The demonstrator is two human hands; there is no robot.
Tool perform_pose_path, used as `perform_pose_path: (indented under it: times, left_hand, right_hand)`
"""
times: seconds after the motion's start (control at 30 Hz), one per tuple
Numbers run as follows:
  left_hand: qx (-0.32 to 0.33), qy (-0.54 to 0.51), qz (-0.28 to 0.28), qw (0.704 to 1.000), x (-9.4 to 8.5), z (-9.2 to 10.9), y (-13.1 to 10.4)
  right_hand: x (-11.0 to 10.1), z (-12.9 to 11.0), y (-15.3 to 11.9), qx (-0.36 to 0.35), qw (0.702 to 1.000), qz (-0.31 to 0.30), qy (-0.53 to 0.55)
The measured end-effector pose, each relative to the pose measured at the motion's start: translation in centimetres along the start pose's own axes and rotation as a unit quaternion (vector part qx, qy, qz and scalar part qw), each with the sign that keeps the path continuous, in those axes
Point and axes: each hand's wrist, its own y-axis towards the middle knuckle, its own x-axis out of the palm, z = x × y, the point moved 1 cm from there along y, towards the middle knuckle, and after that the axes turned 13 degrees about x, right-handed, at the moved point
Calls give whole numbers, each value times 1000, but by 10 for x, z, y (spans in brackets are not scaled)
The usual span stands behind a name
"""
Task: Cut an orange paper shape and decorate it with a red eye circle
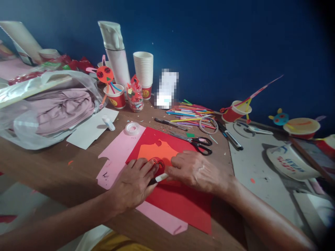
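– Grasping what?
– In the right hand (pixel 192 170), pinching a short, white, plastic-looking stick (pixel 161 177); with the left hand (pixel 133 181), curling beside it, cannot tell if gripping.
– Lying how?
– Slanting up rightward from left thumb to right fingertips, above the red rectangular paper sheet (pixel 195 209), near the front edge of the brown wooden bench (pixel 86 170).

Hands (pixel 192 170) and forearms (pixel 78 219) are bare, and yellow clothing (pixel 117 243) shows below them.

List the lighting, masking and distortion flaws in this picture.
Head view throughout: the right corners fall to black; the tall flask leans, perhaps from lens distortion; a pixelated block masks something beside the cup stack; shadow darkens the table beneath the right forearm.
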Motion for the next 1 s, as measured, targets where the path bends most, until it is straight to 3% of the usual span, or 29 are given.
perform_pose_path:
  times: [0.47,0.7,0.87,1.0]
  left_hand:
    - [-3,26,-5,1000,4,0,-1]
    - [0,36,27,999,6,2,-3]
    - [-1,31,38,999,6,2,-4]
    - [3,39,57,998,4,2,-3]
  right_hand:
    - [-6,10,1,-22,999,12,21]
    - [-8,6,-1,15,999,10,38]
    - [-25,32,-13,74,994,51,69]
    - [-21,44,-14,143,972,101,156]
